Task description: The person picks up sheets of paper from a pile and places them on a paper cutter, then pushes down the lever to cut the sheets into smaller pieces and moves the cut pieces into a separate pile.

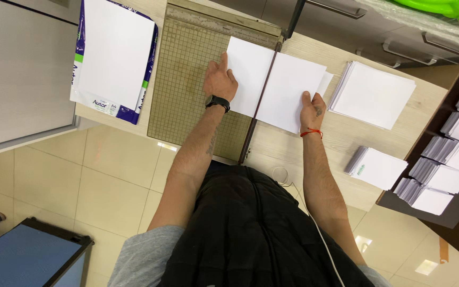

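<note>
A stack of white paper sheets (277,82) lies across a guillotine paper cutter (187,79) with a gridded beige board. My left hand (220,79) rests flat at the sheets' left edge on the board, a black watch on its wrist. My right hand (312,109) grips the near right edge of the sheets, thumb on top; a red string circles that wrist. The cutter's dark blade bar (261,95) runs under the paper, and its arm is raised at the far end.
An opened ream of white paper (115,53) in a blue wrapper lies left of the cutter. Cut white stacks (373,93) sit to the right, with a smaller pile (378,167) nearer. Several bundles of small cards (452,154) fill a dark shelf at far right.
</note>
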